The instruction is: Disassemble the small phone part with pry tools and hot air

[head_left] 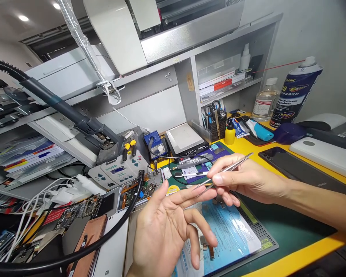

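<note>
Blue sheet (236, 234) partly hidden behind left hand (164, 227), right forearm (317, 202) cropped.

The left hand (164, 231) lies to the left of the right hand (256, 179), which holds tweezers (233, 165), partly over a work pad (239, 238) bearing a small component (203, 241). Behind the hands stand, left to right, a control station (115, 173) with pliers (129, 148) on top, a flat-topped heater (184, 136) and a tool holder (219, 130). Farther right, a bottle (265, 102) and, beside it, a spray can (295, 92) stand behind a phone (296, 167).

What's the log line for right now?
right hand: holding tweezers, tips at left hand | left hand: palm up | below hands: blue sheet
</note>
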`<move>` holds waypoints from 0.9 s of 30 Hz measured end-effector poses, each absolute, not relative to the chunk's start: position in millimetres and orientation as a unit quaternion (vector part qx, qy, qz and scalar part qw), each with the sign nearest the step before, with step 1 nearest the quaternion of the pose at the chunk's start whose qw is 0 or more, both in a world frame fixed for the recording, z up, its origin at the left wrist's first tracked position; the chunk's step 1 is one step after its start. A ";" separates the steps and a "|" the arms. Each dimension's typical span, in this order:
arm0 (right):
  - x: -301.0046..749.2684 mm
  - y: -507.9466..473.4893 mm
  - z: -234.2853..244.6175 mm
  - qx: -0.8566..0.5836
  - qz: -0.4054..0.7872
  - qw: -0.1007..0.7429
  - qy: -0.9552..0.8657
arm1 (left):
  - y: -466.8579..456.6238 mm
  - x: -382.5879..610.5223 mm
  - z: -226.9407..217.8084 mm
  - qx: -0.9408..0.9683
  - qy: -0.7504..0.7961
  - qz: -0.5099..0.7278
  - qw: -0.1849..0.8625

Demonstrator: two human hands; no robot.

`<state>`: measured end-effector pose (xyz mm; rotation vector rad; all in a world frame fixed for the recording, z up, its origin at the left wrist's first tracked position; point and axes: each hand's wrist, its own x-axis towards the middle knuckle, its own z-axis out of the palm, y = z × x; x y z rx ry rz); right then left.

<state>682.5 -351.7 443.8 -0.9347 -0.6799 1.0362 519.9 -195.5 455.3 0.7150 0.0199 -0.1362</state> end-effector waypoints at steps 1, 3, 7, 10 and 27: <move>682.5 -351.6 443.1 -0.420 0.468 0.714 -0.308 | -195.4 519.8 455.5 0.358 0.014 -0.064 0.931; 682.2 -351.7 442.1 -0.419 0.469 0.713 -0.311 | -195.2 519.9 455.8 0.373 0.024 -0.059 0.926; 681.5 -352.3 441.3 -0.418 0.472 0.710 -0.314 | -195.6 520.1 456.0 0.399 0.040 -0.048 0.915; 682.2 -351.6 441.0 -0.419 0.475 0.705 -0.319 | -196.6 520.0 455.3 0.417 0.046 -0.037 0.907; 680.9 -351.4 444.0 -0.428 0.482 0.697 -0.314 | -202.0 515.9 453.7 0.520 0.073 0.016 0.851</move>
